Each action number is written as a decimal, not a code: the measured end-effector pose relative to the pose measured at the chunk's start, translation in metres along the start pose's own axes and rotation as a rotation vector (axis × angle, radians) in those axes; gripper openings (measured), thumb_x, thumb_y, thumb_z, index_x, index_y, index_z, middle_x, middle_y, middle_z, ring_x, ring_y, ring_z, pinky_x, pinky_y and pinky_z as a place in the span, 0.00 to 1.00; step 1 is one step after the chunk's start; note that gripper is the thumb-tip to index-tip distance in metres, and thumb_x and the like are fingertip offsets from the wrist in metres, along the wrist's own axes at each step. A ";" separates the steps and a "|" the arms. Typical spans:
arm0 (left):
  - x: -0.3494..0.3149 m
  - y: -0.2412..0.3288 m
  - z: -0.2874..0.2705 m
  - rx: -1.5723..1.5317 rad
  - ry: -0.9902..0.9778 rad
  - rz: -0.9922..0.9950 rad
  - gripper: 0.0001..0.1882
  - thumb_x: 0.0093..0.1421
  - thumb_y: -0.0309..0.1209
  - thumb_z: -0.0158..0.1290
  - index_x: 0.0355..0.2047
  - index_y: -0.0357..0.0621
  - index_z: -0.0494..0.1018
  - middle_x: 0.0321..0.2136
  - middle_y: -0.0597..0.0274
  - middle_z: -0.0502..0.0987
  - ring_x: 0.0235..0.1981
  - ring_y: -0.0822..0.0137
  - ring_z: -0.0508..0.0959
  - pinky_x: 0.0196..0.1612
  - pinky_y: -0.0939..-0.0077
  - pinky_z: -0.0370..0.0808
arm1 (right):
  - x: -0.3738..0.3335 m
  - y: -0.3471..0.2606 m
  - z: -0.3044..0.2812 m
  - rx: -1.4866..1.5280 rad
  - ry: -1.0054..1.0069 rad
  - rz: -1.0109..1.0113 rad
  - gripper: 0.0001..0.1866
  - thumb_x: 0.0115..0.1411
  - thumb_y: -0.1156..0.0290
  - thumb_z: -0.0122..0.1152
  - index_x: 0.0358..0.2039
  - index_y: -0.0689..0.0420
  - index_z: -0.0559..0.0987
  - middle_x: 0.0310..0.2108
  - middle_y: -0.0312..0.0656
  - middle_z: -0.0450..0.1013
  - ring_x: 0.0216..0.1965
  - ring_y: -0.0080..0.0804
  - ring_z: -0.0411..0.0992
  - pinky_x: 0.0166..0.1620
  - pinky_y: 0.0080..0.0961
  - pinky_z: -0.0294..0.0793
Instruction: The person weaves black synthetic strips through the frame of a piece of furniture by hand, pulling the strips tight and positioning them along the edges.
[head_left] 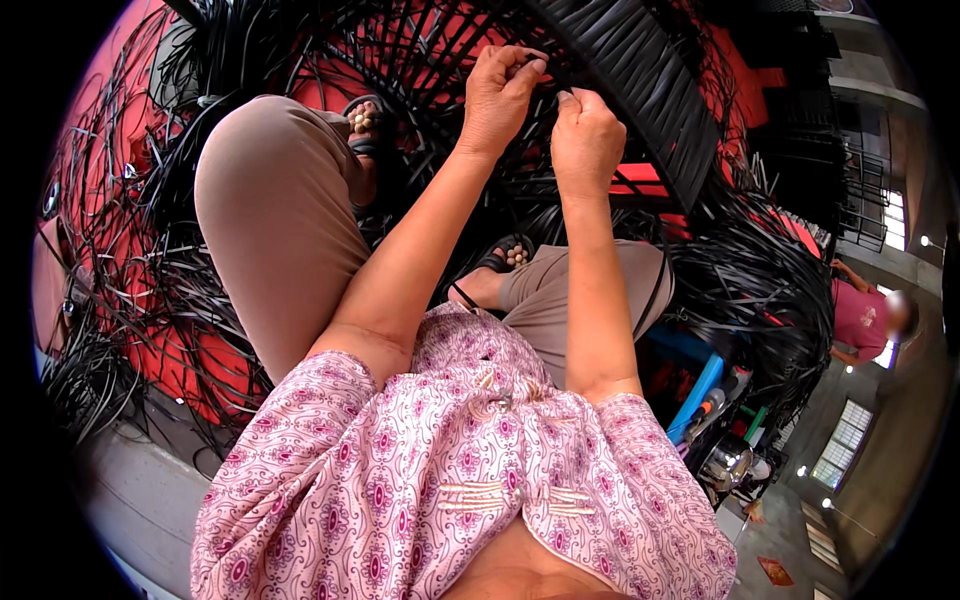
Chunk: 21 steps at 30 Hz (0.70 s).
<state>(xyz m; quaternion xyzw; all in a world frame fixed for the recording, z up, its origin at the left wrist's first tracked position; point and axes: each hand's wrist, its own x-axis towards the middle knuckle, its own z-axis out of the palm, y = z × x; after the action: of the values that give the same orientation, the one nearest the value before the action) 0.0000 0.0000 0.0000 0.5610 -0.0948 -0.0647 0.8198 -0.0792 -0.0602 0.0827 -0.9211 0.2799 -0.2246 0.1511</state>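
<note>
My left hand (497,98) is raised above a frame of crossing black strips, thumb and fingers pinched together. A dark bit, which looks like a thin black strip, shows between its fingertips. Just to the right and a little nearer, my right hand (588,140) is closed, its thumb against the bent index finger; whatever it holds is too small to make out. Beside it curves a densely woven black band (645,90), part of a large woven piece. Loose black strips (400,45) fan out beyond my left hand. The two hands are apart.
My bent knees, in brown trousers (270,190), flank the work. Heaps of black strips (750,280) lie on the right; more tangle over red material (200,370) at left. A blue bar (697,395) stands near my right elbow. A person in a dark red shirt (860,315) is farther off.
</note>
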 end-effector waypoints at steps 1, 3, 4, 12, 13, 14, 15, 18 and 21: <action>0.002 0.002 0.000 0.129 0.056 0.144 0.07 0.63 0.26 0.62 0.41 0.40 0.81 0.43 0.65 0.77 0.35 0.72 0.78 0.39 0.79 0.76 | 0.001 -0.002 0.001 -0.004 0.001 -0.005 0.15 0.64 0.63 0.61 0.39 0.62 0.85 0.31 0.57 0.81 0.37 0.58 0.81 0.43 0.45 0.79; 0.004 0.009 0.003 0.263 0.123 0.308 0.06 0.63 0.25 0.62 0.40 0.39 0.80 0.41 0.64 0.77 0.31 0.74 0.77 0.36 0.81 0.75 | 0.004 -0.003 0.002 -0.009 0.009 -0.008 0.15 0.64 0.63 0.60 0.38 0.63 0.85 0.31 0.58 0.81 0.36 0.59 0.80 0.43 0.47 0.79; 0.001 0.015 0.006 0.270 0.134 0.328 0.06 0.62 0.25 0.62 0.40 0.39 0.80 0.39 0.64 0.77 0.30 0.74 0.78 0.35 0.81 0.76 | 0.005 -0.001 0.001 -0.008 0.015 -0.006 0.15 0.64 0.64 0.60 0.38 0.63 0.85 0.31 0.58 0.81 0.36 0.59 0.80 0.43 0.47 0.79; 0.007 0.009 0.009 0.247 0.102 0.192 0.07 0.60 0.29 0.65 0.35 0.39 0.79 0.34 0.58 0.79 0.29 0.63 0.81 0.36 0.71 0.80 | 0.002 -0.006 0.004 0.020 0.016 0.039 0.14 0.64 0.65 0.61 0.37 0.64 0.85 0.30 0.58 0.81 0.35 0.57 0.81 0.41 0.44 0.79; 0.006 0.008 0.009 0.197 0.115 0.171 0.08 0.60 0.29 0.65 0.35 0.39 0.79 0.34 0.58 0.79 0.30 0.62 0.81 0.35 0.71 0.79 | 0.001 -0.004 0.005 0.013 0.038 0.018 0.14 0.64 0.65 0.61 0.37 0.65 0.85 0.29 0.57 0.81 0.33 0.55 0.81 0.40 0.41 0.79; 0.005 0.008 0.010 0.146 0.129 0.150 0.08 0.59 0.29 0.66 0.35 0.39 0.78 0.33 0.57 0.80 0.30 0.61 0.81 0.35 0.70 0.79 | 0.000 -0.003 0.007 0.005 0.059 -0.004 0.14 0.64 0.65 0.62 0.37 0.66 0.85 0.28 0.57 0.81 0.32 0.53 0.82 0.38 0.39 0.79; 0.005 0.008 0.010 0.094 0.144 0.130 0.09 0.59 0.30 0.66 0.35 0.39 0.78 0.32 0.57 0.80 0.30 0.61 0.81 0.35 0.69 0.78 | 0.000 -0.001 0.007 0.031 0.037 0.028 0.14 0.64 0.66 0.62 0.37 0.66 0.85 0.28 0.57 0.81 0.32 0.53 0.82 0.38 0.39 0.79; 0.007 0.007 0.007 0.066 0.121 0.130 0.11 0.57 0.32 0.67 0.35 0.40 0.79 0.30 0.56 0.81 0.31 0.57 0.81 0.35 0.67 0.77 | 0.000 -0.001 0.006 0.069 -0.001 0.080 0.14 0.64 0.65 0.61 0.37 0.66 0.84 0.29 0.58 0.81 0.33 0.55 0.81 0.40 0.42 0.79; 0.016 0.009 0.005 0.284 0.094 0.241 0.12 0.55 0.35 0.67 0.35 0.42 0.81 0.30 0.55 0.81 0.33 0.55 0.82 0.36 0.66 0.77 | 0.006 -0.004 0.005 0.026 0.028 0.004 0.14 0.65 0.64 0.60 0.37 0.64 0.84 0.31 0.59 0.81 0.36 0.60 0.80 0.43 0.48 0.79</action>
<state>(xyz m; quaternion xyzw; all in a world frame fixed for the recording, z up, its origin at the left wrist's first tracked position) 0.0141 -0.0042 0.0113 0.6582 -0.1310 0.0745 0.7376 -0.0703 -0.0598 0.0816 -0.9152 0.2810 -0.2409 0.1596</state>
